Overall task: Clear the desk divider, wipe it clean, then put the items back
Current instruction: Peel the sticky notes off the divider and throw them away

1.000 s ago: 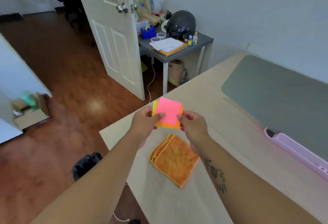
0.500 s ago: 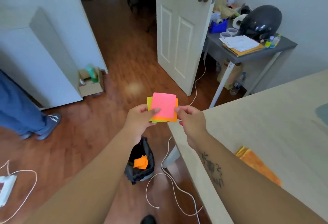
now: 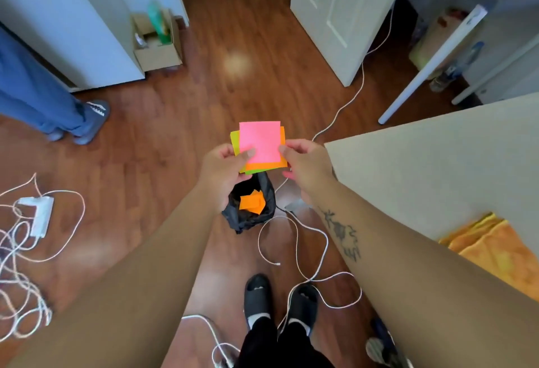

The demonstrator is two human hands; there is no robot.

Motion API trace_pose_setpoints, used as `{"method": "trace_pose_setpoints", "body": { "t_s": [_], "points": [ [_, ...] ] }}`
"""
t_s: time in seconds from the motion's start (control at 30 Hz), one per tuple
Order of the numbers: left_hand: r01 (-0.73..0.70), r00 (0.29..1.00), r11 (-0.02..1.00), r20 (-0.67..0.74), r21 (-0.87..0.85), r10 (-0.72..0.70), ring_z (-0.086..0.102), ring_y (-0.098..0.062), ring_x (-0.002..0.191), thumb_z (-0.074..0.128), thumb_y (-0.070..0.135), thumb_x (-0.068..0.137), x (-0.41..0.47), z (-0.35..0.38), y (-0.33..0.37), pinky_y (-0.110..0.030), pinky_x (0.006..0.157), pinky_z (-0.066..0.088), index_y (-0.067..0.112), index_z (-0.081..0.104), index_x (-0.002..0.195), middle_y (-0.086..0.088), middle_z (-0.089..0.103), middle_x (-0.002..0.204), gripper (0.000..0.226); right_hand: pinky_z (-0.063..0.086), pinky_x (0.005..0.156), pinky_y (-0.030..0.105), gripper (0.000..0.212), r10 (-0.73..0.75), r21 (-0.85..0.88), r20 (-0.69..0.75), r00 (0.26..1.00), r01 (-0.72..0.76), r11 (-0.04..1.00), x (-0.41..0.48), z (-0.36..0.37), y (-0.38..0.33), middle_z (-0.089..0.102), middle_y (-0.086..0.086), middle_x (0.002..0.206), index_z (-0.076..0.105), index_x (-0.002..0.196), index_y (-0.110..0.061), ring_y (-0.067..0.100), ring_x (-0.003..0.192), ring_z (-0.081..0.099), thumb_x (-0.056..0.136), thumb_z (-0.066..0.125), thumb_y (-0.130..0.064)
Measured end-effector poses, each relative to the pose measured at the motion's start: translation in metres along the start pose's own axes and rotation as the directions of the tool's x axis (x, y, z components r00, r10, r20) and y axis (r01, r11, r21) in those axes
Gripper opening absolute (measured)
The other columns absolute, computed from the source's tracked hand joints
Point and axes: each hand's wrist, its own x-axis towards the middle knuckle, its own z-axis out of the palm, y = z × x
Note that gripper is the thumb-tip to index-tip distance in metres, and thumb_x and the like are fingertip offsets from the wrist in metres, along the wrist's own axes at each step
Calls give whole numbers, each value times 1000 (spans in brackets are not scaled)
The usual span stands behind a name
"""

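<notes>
A small stack of sticky notes (image 3: 259,141), pink on top with orange, green and yellow beneath, is held out over the floor. My left hand (image 3: 223,171) pinches its left edge with the thumb on top. My right hand (image 3: 304,163) pinches its right edge. Directly below the notes a black bin bag (image 3: 248,216) stands open on the floor, with orange notes (image 3: 251,201) lying inside it. An orange cloth (image 3: 495,254) lies folded on the beige desk (image 3: 437,163) at the right. The desk divider is out of sight.
White cables (image 3: 294,251) loop across the wood floor around my feet. A power strip (image 3: 39,216) with tangled cords lies at the left. Another person's legs (image 3: 52,105) stand far left. A cardboard box (image 3: 157,44), an open door (image 3: 335,18) and a side table leg (image 3: 431,64) lie beyond.
My view swung left and down from the desk to the floor. Both hands carried the sticky notes off the desk edge and now hold them above the bin bag.
</notes>
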Motion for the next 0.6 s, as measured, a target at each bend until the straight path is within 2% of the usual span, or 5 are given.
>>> {"method": "trace_pose_setpoints", "body": {
  "t_s": [0.13,0.23,0.4,0.5,0.6],
  "points": [
    [62,992,998,-110,23,-59,65,-11,76,72,19,86,17,-14,-49,-19,57,55,14,62,84,0,65,84,12,58,62,26,8,112,-20,39,993,-112,994,16,25,46,65,8,102,65,97,-15,22,86,64,91,63,-11],
    [103,983,994,-153,32,-97,64,-10,73,72,20,86,30,-22,-91,-20,53,52,17,60,81,2,65,82,13,60,66,32,13,225,-13,47,973,-225,974,26,43,90,65,7,99,66,103,-11,25,89,66,91,62,-9],
    [222,959,973,-195,67,-206,63,-13,76,66,18,91,50,-24,-164,-21,54,54,14,60,94,-3,65,90,8,61,69,38,18,346,-17,-33,938,-347,938,47,58,164,62,4,92,65,109,-9,19,73,62,90,62,-8],
    [289,941,954,-208,83,-267,61,-15,76,64,12,92,70,-19,-215,-25,60,53,16,57,90,-4,63,89,8,60,75,46,12,375,-67,-97,922,-382,922,61,63,214,67,7,101,67,97,-16,27,87,67,87,65,-10],
    [320,940,934,-176,159,-292,63,-16,74,65,12,91,80,-11,-250,-29,64,57,8,59,100,-8,65,91,11,58,78,50,11,411,-76,-157,898,-426,902,71,58,250,68,10,94,65,89,-16,33,90,67,88,63,-5]
  ]
}}
